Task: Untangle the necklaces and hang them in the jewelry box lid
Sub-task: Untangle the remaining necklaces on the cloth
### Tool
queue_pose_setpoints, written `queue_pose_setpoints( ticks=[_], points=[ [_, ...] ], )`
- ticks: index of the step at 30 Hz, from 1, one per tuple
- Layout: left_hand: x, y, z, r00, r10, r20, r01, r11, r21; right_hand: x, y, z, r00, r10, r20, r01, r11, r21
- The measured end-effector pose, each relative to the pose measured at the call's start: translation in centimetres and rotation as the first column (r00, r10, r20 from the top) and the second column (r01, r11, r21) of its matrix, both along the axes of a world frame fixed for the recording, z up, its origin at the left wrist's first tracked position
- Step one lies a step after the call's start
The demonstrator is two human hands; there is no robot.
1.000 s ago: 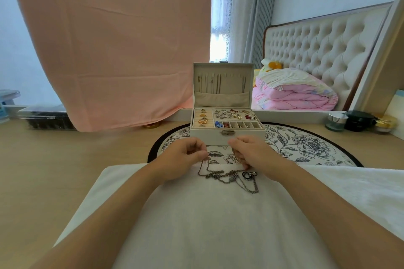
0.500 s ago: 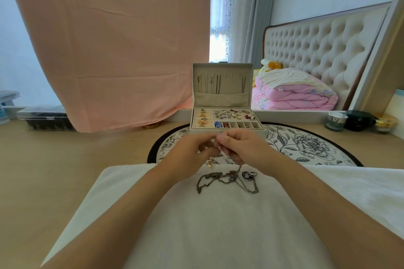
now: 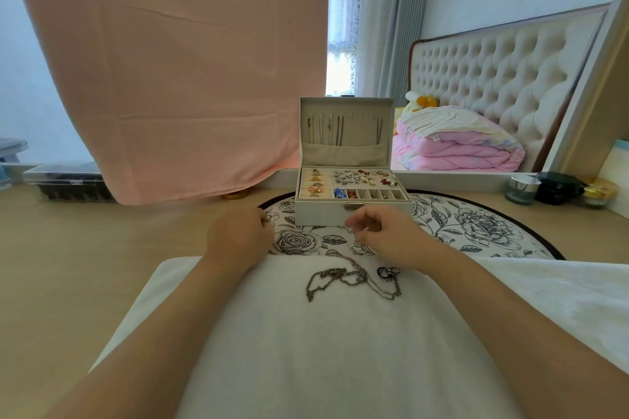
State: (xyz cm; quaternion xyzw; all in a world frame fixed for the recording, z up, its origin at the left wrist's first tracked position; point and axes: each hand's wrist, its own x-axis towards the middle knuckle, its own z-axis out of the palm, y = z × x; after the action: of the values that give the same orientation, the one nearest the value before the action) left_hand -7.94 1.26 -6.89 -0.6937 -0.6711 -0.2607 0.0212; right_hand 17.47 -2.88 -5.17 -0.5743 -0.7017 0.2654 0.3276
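Head view: both hands hover above the near edge of a floral mat (image 3: 476, 231), just in front of the open jewelry box (image 3: 320, 214). The left hand (image 3: 238, 235) is curled into a loose fist. The right hand (image 3: 384, 235) has its thumb and forefinger drawn close together. Whether either one pinches a fine chain is too small to tell. The tangle of necklaces (image 3: 340, 279) lies on the white cloth (image 3: 306, 350) on the person's side of both hands, its long axis running left to right, with two ring pendants (image 3: 388, 271) at its right end just below the right wrist. One strand climbs toward the right hand, so that hand looks the nearer for the next pull. The lid (image 3: 347, 153) stands upright beyond the hands, with several hung chains (image 3: 326, 129) already in it, well apart from the tangle.
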Motion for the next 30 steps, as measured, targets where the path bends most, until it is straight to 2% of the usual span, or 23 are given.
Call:
queue_pose_setpoints(
  ticks=[3, 6, 7, 9, 10, 12, 14, 17, 20, 22, 24, 27, 30],
  points=[
    [0.3, 0.0, 0.2, 0.988, 0.006, -0.155, -0.022, 0.995, -0.102, 0.5, -0.9, 1.1, 0.987, 0.04, 0.158, -0.029, 0.997, -0.075],
    [0.9, -0.3, 0.4, 0.936, -0.036, -0.35, 0.022, 0.999, -0.043, 0.7, -1.8, 1.7, 0.931, 0.08, 0.356, -0.019, 0.985, -0.173],
    [1.3, -0.5, 0.5, 0.935, -0.089, -0.342, 0.101, 0.995, 0.015, 0.8, -1.9, 1.8, 0.916, 0.085, 0.391, -0.011, 0.982, -0.189],
    [2.6, -1.0, 0.4, 0.924, -0.327, -0.2, 0.349, 0.933, 0.089, 0.5, -1.9, 1.8, 0.91, 0.098, 0.403, -0.011, 0.977, -0.213],
    [3.3, -1.3, 0.3, 0.88, -0.463, -0.111, 0.471, 0.879, 0.071, 0.4, -1.8, 1.8, 0.912, 0.105, 0.397, -0.017, 0.975, -0.22],
    [5.0, -1.9, 0.0, 0.769, -0.639, -0.015, 0.638, 0.768, -0.058, 0.1, -1.8, 1.6, 0.923, 0.109, 0.37, -0.026, 0.974, -0.223],
    [6.0, -2.0, -0.6, 0.696, -0.718, 0.013, 0.712, 0.687, -0.146, 0.0, -1.7, 1.5, 0.935, 0.109, 0.338, -0.032, 0.974, -0.226],
    [6.0, -2.1, -0.8, 0.703, -0.701, 0.123, 0.711, 0.697, -0.09, 0.3, -1.8, 1.3, 0.974, 0.084, 0.21, -0.031, 0.97, -0.241],
    [5.8, -2.3, -0.9, 0.692, -0.627, 0.356, 0.678, 0.734, -0.025, 0.6, -1.6, 1.4, 0.996, 0.016, -0.082, -0.037, 0.964, -0.262],
    [6.0, -2.5, -0.6, 0.608, -0.58, 0.542, 0.692, 0.722, -0.004, 0.6, -1.5, 1.6, 0.957, 0.011, -0.291, -0.094, 0.957, -0.273],
    [6.3, -2.6, -0.4, 0.542, -0.54, 0.643, 0.69, 0.724, 0.027, 0.5, -1.6, 1.7, 0.899, 0.03, -0.437, -0.175, 0.939, -0.295],
    [6.5, -2.6, -0.1, 0.571, -0.539, 0.62, 0.645, 0.761, 0.067, -0.1, -2.0, 1.6, 0.864, 0.037, -0.502, -0.248, 0.899, -0.361],
    [6.2, -2.3, -0.1, 0.659, -0.556, 0.507, 0.617, 0.785, 0.059, -0.5, -2.0, 1.4, 0.889, 0.018, -0.458, -0.219, 0.895, -0.389]
  ],
)
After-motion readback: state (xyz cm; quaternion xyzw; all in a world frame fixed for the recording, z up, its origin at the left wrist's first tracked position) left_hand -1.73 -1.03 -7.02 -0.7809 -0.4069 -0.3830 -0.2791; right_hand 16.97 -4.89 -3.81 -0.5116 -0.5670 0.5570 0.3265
